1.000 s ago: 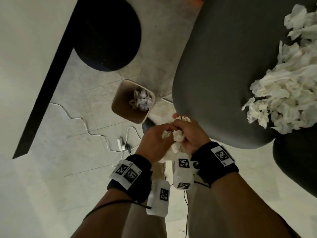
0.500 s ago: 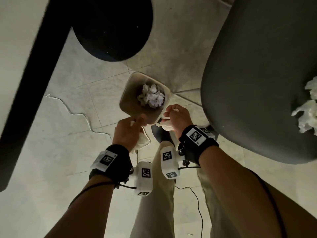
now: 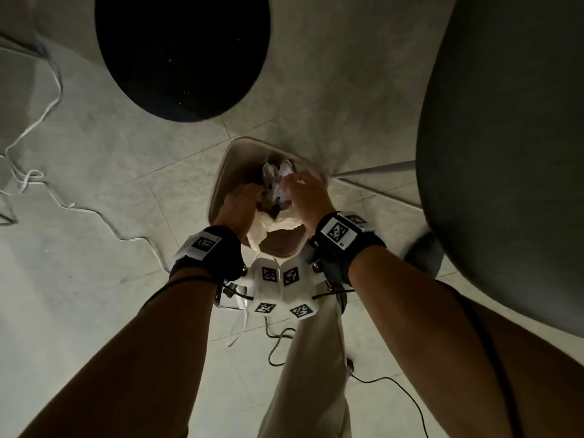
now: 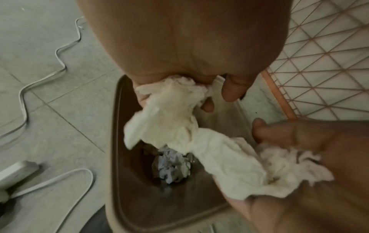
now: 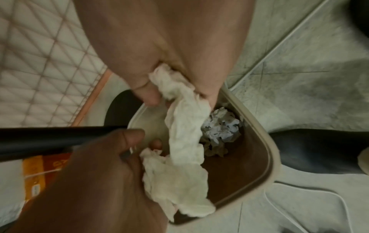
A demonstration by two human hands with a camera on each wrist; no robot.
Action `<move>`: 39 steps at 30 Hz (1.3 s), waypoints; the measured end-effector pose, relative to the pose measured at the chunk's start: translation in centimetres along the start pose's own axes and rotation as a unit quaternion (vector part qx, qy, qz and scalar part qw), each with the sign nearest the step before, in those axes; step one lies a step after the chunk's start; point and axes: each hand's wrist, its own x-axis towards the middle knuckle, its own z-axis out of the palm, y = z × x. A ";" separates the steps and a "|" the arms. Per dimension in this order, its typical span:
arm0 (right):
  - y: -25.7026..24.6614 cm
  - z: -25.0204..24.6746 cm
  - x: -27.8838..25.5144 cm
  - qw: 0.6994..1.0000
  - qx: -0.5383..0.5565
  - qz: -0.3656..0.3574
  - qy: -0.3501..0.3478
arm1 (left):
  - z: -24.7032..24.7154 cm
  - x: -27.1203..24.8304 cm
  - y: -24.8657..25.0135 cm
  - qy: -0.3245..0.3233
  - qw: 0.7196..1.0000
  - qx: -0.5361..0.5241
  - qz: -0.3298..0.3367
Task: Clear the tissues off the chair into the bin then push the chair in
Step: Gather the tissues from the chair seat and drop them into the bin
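Observation:
A beige bin (image 3: 221, 181) stands on the tiled floor, with crumpled tissues (image 3: 278, 175) at its bottom. Both hands hover over its opening. My left hand (image 3: 245, 199) and right hand (image 3: 303, 188) each grip an end of a wad of white tissues (image 3: 278, 224) that hangs between them above the bin. In the left wrist view the left hand (image 4: 179, 94) curls round the tissues (image 4: 175, 123), and the right hand (image 4: 279, 149) holds the other end. The right wrist view shows the right hand (image 5: 175, 94) pinching the tissues (image 5: 185, 134). The grey chair seat (image 3: 505, 153) lies at right.
A black round object (image 3: 180, 52) lies on the floor beyond the bin. White cables (image 3: 31, 178) trail at left and a black cable (image 3: 395, 384) runs near my legs. A chair leg (image 3: 379, 167) slants beside the bin. A wire-lattice surface (image 4: 319, 55) borders the bin.
Both hands have carried the tissues from the chair's front edge forward and down over the bin's opening. The tissue pile on the seat has left the view.

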 end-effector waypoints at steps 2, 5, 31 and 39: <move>0.4 -0.2 0.6 0.998 0.049 0.030 -0.019 | 0.0 0.6 0.3 -0.010 1.000 0.003 0.004; 1.0 -0.9 0.8 0.996 0.058 0.037 -0.062 | -0.5 1.3 0.0 -0.032 0.999 0.032 0.020; -1.4 -16.3 -27.7 0.998 0.031 -0.052 0.020 | 5.2 -27.2 8.2 -0.112 0.954 0.181 0.210; 0.2 -26.9 -32.7 0.966 0.086 -0.072 0.234 | 10.9 -31.4 16.5 -0.206 0.878 0.304 0.308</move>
